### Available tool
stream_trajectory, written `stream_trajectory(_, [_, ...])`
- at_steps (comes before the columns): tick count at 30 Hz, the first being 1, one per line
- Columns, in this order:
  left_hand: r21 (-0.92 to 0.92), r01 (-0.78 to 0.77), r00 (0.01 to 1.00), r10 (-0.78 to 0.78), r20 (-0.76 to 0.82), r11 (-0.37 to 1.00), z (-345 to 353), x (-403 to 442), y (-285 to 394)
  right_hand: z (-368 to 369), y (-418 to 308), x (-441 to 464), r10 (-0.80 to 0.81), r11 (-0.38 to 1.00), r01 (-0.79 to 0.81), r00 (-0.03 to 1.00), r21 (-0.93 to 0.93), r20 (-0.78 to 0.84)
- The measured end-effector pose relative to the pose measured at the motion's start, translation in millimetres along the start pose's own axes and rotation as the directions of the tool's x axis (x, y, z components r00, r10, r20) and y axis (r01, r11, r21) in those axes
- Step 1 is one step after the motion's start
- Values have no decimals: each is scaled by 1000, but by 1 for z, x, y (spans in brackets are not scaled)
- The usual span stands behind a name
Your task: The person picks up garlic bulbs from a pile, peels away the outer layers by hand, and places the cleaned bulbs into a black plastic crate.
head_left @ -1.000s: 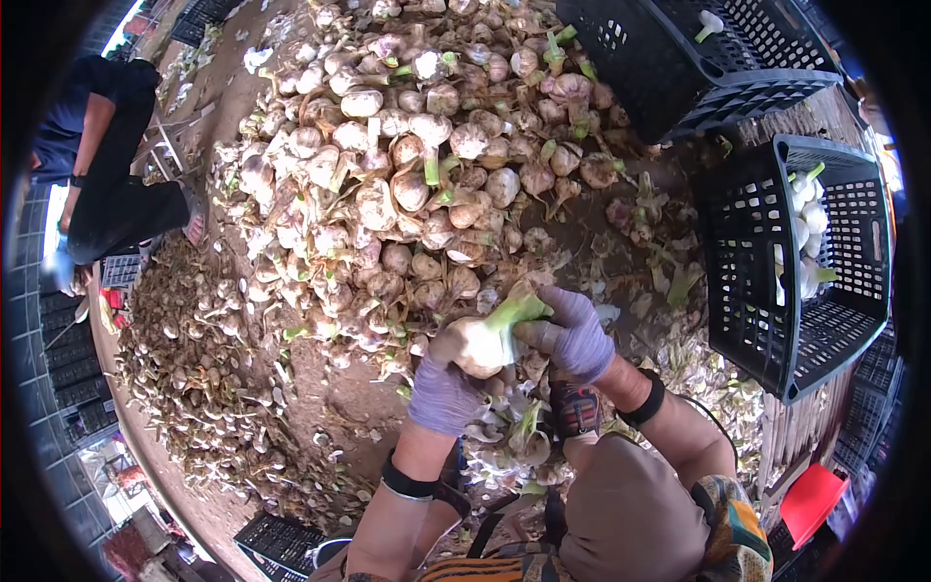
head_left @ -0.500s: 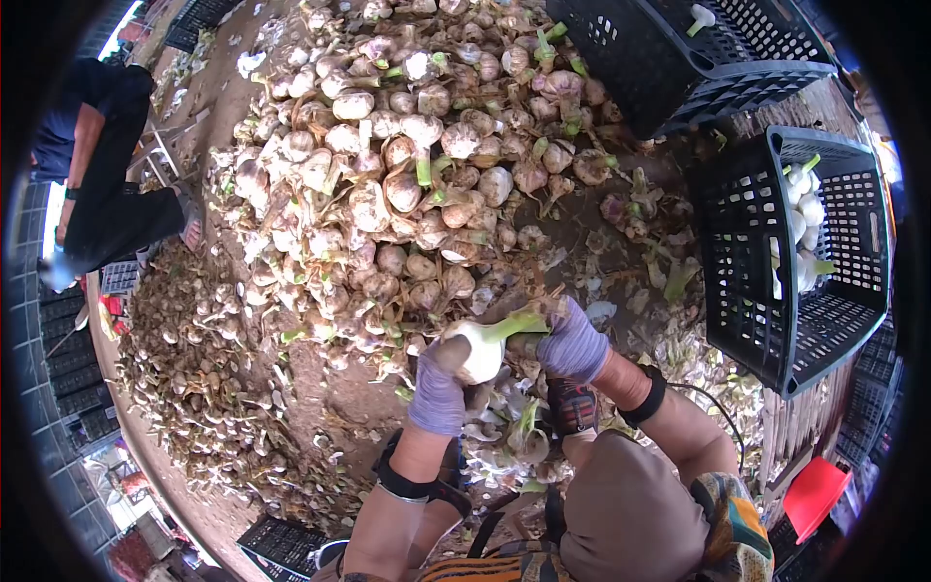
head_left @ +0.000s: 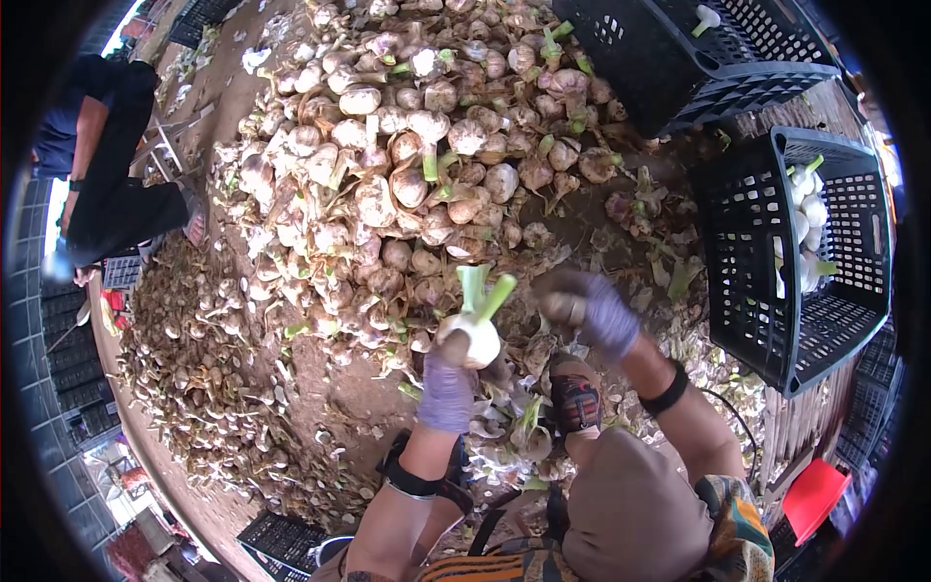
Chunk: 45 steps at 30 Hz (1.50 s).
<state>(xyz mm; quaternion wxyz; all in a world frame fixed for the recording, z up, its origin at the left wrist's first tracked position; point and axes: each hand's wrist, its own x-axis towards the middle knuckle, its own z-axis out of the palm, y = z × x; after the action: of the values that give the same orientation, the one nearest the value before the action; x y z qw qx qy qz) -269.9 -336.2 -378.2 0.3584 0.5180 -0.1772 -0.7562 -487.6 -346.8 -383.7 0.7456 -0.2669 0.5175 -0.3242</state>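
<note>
My left hand (head_left: 448,388), in a purple glove, holds a white garlic bulb (head_left: 477,339) whose split green stem points up and away. My right hand (head_left: 588,308), also gloved, is off the bulb to its right, blurred, its fingers curled; whether anything is between them cannot be made out. Beyond both hands lies a large heap of unpeeled garlic (head_left: 388,184) with dry brown skins and some green stems. Loose peelings (head_left: 514,427) lie below the held bulb, near my shoe (head_left: 576,403).
At the right a black crate (head_left: 747,281) holds several white bulbs. Another black crate (head_left: 630,73) stands beyond it with one bulb. A red basin (head_left: 815,500) is at lower right. Smaller debris (head_left: 204,369) covers the left ground. A person (head_left: 116,184) sits at the far left.
My right hand has let go of the stem and moved right, away from the bulb. The stem, earlier pulled to the right, now stands up in two separated parts. My left hand keeps hold.
</note>
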Motion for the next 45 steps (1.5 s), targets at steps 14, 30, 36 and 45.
stream_trajectory(14, [-166, -284, 959, 282, -36, 944, 33, -6, 35, 14, 30, 0, 19, 800, -36, 999, 599, 35])
stream_trajectory(30, [812, -364, 802, -597, 25, -456, -49, -32, -20, -30, 52, 23, -459, 752, 200, 843, -629, -280])
stream_trajectory(36, [576, -137, 960, -36, 278, 806, 18, -17, -19, -23, 58, 6, -478, 848, 320, 806, -422, -349])
stream_trajectory(45, [364, 40, 997, -63, 52, 930, 58, -3, 12, -12, 82, 17, -632, 693, 402, 738, -598, -236])
